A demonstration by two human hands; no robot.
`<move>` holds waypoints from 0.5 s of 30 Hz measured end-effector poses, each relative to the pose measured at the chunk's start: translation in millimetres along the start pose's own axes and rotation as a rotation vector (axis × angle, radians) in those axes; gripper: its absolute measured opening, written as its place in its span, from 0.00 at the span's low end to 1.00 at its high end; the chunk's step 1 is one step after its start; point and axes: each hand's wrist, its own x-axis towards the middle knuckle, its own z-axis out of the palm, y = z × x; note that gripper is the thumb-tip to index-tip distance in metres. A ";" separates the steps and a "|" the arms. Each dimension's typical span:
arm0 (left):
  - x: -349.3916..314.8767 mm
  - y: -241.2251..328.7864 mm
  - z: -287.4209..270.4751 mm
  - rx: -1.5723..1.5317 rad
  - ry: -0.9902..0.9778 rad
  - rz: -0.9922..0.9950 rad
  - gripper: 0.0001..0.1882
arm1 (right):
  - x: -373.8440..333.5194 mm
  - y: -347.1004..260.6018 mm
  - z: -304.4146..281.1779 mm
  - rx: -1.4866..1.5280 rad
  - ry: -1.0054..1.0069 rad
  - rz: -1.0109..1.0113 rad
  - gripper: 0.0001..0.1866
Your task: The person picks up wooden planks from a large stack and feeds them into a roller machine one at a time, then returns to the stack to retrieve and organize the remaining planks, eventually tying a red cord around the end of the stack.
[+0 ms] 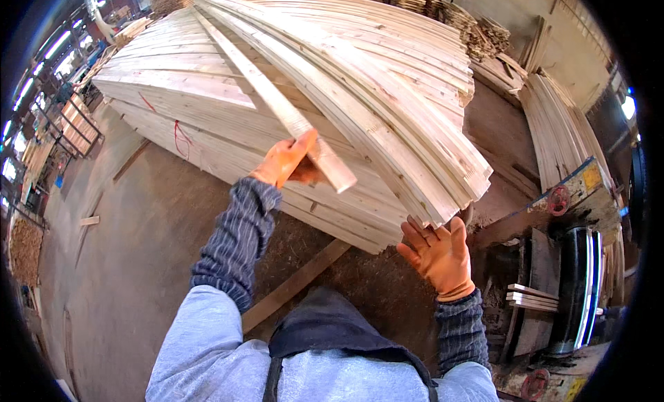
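My left hand (285, 161), in an orange glove, is closed round a long pale wooden board (266, 87) near its near end. That board lies slantwise over a large stack of boards (173, 101), its far end up at the top of the stack. Just right of it, a group of loose boards (394, 125) lies lengthwise on the stack, their near ends sticking out toward me. My right hand (446, 260), also gloved in orange, is open with fingers spread. Its fingertips are at the near ends of those loose boards; whether they touch is unclear.
A wooden beam (297, 284) lies on the floor between me and the stack. Machinery with a red handwheel (558, 201) stands at right, near short stacked slats (532, 297). More long boards (553, 125) lie beyond it. Racks and timber (76, 125) line the left side.
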 end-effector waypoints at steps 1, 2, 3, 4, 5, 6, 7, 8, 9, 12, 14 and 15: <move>5.1 6.2 -8.5 0.173 0.007 -0.069 0.39 | 1.7 -1.1 0.8 0.067 0.038 0.007 0.35; -3.6 3.9 -10.3 0.279 -0.034 -0.077 0.39 | 4.0 -2.1 3.1 0.133 0.074 0.014 0.33; -6.3 4.7 -7.5 0.236 -0.114 -0.106 0.36 | 7.4 -1.8 1.1 0.094 0.136 -0.058 0.31; -12.1 1.5 -8.0 0.195 -0.184 -0.150 0.34 | 10.7 0.1 1.1 0.056 0.192 -0.120 0.30; -8.8 -4.5 -9.8 0.159 -0.102 -0.061 0.32 | 18.7 2.8 -18.5 0.020 0.180 -0.197 0.29; -7.9 -10.3 -16.1 0.126 0.000 0.025 0.30 | 20.8 1.5 -8.5 0.033 0.210 -0.184 0.27; -5.6 -9.7 -17.8 0.090 0.099 0.124 0.28 | 23.1 -0.7 0.1 0.043 0.245 -0.179 0.24; -6.1 -7.8 -14.8 0.022 0.199 0.184 0.27 | 23.0 -0.5 7.6 0.057 0.286 -0.171 0.22; -8.0 5.5 -6.9 -0.047 0.298 0.255 0.26 | 21.3 1.0 20.1 0.101 0.317 -0.185 0.21; 8.2 13.8 -5.5 0.030 0.452 0.597 0.26 | 11.2 21.9 24.9 -0.727 0.224 -0.303 0.19; 35.9 9.1 -3.9 0.370 0.673 0.861 0.30 | 2.8 33.8 37.4 -1.394 0.197 -0.376 0.20; 44.9 15.6 -1.3 0.359 0.471 0.661 0.35 | 0.2 37.0 23.8 -1.210 0.212 -0.380 0.24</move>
